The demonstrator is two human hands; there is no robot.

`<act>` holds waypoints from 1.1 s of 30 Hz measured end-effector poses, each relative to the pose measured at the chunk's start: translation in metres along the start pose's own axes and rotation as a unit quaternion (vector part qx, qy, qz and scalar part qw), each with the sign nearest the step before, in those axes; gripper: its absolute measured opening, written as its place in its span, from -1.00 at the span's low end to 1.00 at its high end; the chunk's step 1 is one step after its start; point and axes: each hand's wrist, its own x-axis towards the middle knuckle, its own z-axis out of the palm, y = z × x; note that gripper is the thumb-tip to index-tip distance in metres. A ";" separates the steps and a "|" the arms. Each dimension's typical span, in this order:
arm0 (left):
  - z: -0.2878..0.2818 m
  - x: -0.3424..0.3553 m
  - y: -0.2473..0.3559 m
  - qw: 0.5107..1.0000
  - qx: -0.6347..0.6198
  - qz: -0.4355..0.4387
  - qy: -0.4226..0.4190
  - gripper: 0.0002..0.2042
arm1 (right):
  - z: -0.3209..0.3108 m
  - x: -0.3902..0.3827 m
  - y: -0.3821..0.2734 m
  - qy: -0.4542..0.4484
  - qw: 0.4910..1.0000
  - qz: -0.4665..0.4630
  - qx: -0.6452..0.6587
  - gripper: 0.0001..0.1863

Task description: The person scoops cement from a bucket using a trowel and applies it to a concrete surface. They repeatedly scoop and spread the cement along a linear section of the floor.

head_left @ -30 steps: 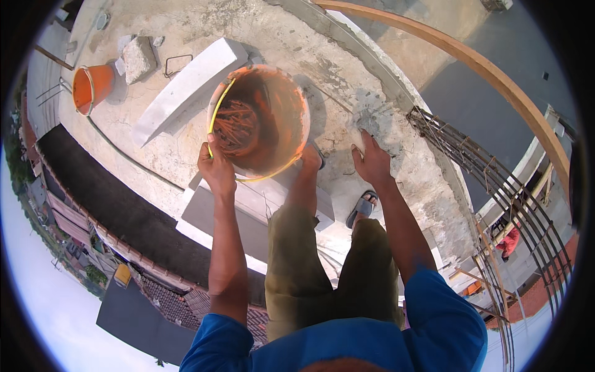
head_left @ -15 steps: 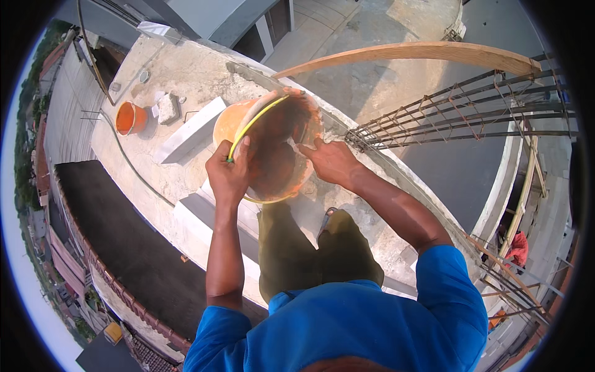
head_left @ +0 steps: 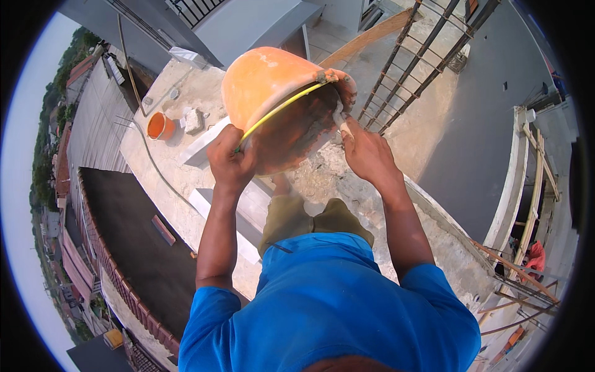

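Observation:
An orange bucket (head_left: 268, 69), its inside smeared with dried grey residue, is held up in front of me, tilted so its mouth faces down toward me. My left hand (head_left: 232, 157) grips the left side of its rim, where the yellow-sleeved handle (head_left: 280, 113) crosses the mouth. In my right hand (head_left: 370, 153) is a trowel (head_left: 340, 118) with a pale handle and a bent metal neck. The neck reaches to the inner wall near the bucket's right rim; the blade cannot be made out.
A smaller orange bucket (head_left: 160, 126) stands on the concrete slab (head_left: 139, 149) beside a broken block (head_left: 194, 121). Pale beams (head_left: 207, 141) lie left of my legs. Steel rebar cages (head_left: 416, 56) rise ahead right, near a wooden plank (head_left: 372, 38). The slab's left edge drops to a dark lower roof (head_left: 133, 229).
The bucket has been lifted and tipped further, so more of its outside shows. My right hand and the trowel have moved to its right rim. The whole view has shifted.

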 end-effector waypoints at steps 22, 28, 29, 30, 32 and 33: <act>0.050 0.058 -0.089 0.984 -0.086 -0.100 -0.119 -0.68 | 0.061 0.094 0.000 -0.079 0.996 0.035 0.024 -0.41; 0.070 0.076 -0.162 0.965 -0.165 -0.090 -0.184 -0.66 | 0.145 0.186 0.023 -0.209 0.966 0.012 0.154 -0.39; 0.073 0.075 -0.185 0.958 -0.184 -0.102 -0.194 -0.66 | 0.177 0.197 0.039 -0.223 0.941 0.006 0.253 -0.39; 0.071 0.071 -0.212 0.951 -0.198 -0.133 -0.199 -0.63 | 0.191 0.205 0.026 -0.293 0.887 0.092 0.346 -0.39; 0.072 0.052 -0.275 0.933 -0.189 -0.232 -0.202 -0.59 | 0.230 0.225 0.006 -0.382 0.785 0.197 0.445 -0.40; 0.075 0.040 -0.307 0.920 -0.184 -0.279 -0.203 -0.57 | 0.255 0.234 -0.004 -0.407 0.757 0.217 0.463 -0.40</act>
